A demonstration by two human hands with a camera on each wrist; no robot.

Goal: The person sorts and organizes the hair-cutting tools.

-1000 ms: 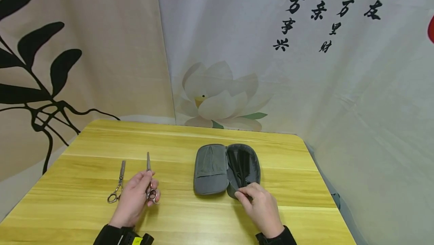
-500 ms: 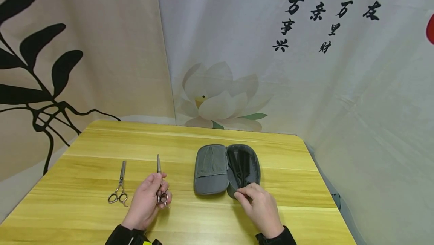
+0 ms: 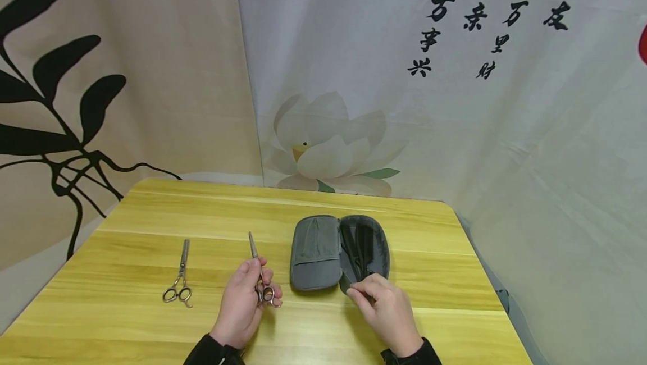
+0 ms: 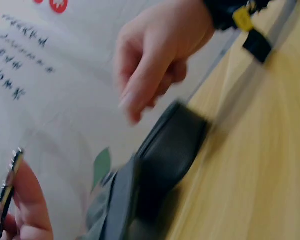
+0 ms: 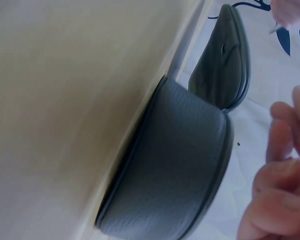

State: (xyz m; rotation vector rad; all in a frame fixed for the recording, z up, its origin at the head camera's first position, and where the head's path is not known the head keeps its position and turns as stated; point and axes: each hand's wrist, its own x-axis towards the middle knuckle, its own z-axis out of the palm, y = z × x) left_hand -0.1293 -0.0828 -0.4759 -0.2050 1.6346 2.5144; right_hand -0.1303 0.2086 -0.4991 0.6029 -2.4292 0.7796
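While the grey case (image 3: 316,276) lies unfolded on the yellow table (image 3: 313,334), black contents (image 3: 363,241) rest inside its right half. The left hand (image 3: 245,303) grips one pair of scissors (image 3: 254,248) just left of the case; a second pair (image 3: 182,269) lies farther left on the wood. Fingers loosely curled, the right hand (image 3: 386,306) hangs above the case's near edge. Backdrop characters (image 3: 428,40) include 万事兴. Only the left wrist view shows the gap between right hand and case, and a yellow tag (image 4: 243,18) at that wrist, too blurred to read.
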